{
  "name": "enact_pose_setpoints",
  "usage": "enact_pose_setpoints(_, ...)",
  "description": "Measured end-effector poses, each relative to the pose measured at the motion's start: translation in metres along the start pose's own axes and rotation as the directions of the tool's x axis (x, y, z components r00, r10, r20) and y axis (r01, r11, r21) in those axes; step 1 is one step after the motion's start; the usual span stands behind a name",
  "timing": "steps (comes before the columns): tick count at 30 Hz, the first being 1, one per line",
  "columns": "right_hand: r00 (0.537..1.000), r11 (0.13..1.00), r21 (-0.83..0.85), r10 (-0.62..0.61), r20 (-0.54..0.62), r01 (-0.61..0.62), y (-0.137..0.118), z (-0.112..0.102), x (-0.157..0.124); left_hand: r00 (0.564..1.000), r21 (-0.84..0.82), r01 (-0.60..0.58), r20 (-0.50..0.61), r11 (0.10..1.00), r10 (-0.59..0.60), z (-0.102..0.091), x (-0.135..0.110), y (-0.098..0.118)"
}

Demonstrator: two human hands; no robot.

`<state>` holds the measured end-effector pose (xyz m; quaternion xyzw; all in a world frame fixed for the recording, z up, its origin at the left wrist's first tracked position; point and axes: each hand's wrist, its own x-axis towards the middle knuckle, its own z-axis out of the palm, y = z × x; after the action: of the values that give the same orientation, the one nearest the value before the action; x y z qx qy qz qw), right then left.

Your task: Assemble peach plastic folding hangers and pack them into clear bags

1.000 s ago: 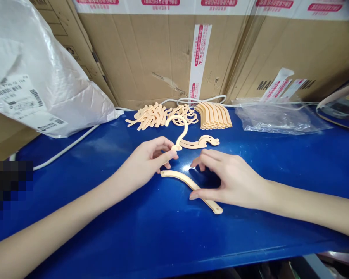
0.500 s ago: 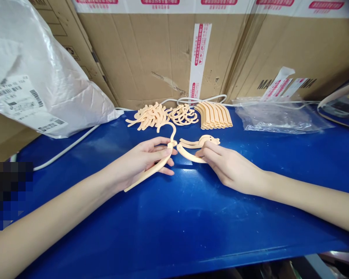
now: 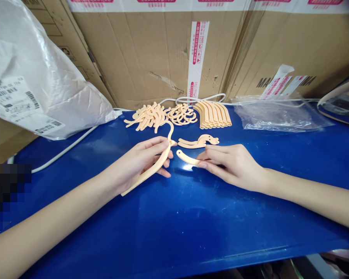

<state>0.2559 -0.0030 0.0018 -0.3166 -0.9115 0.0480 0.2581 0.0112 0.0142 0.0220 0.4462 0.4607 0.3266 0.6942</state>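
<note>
My left hand [image 3: 139,162] is closed round a pale orange hanger arm [image 3: 145,176] with a hook [image 3: 170,130] joined at its upper end. The arm runs down under my palm towards the table's front. My right hand [image 3: 232,164] pinches a second curved hanger arm [image 3: 186,157] by one end, its free tip pointing at the left hand's piece. The two pieces are a short gap apart. Both hands rest low over the blue table [image 3: 192,221].
Behind the hands lie two loose curved pieces [image 3: 197,141], a heap of hooks [image 3: 159,115] and a neat stack of hanger arms [image 3: 213,115]. A white plastic bag [image 3: 31,73], cardboard boxes [image 3: 151,50], a clear plastic bag [image 3: 279,118] and a white cable [image 3: 66,147] border the table.
The arm that lay flat on the table is now held with the hook in my left hand. My right hand has picked up a second arm and drawn it slightly towards me.
</note>
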Motion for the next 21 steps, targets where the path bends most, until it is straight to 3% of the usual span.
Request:
enact_pose_setpoints(6,0.997,0.997,0.028,0.069,0.018,-0.070,0.0057,0.0013,0.0002,0.998,0.015,-0.011,0.056,1.000,0.010,-0.0021,-0.0019,-0.0013)
enact_pose_setpoints(16,0.999,0.999,0.026,-0.034,0.023,0.034,0.0071,0.0028,-0.0004,0.994,-0.004,-0.024,0.104,1.000,0.024,-0.0017,-0.0020,-0.0023)
enact_pose_setpoints(21,0.999,0.991,-0.123,-0.048,0.014,0.050,0.0056,0.0021,0.0016,0.995,-0.029,-0.028,0.091,0.999,0.030,-0.0011,-0.0029,-0.0020)
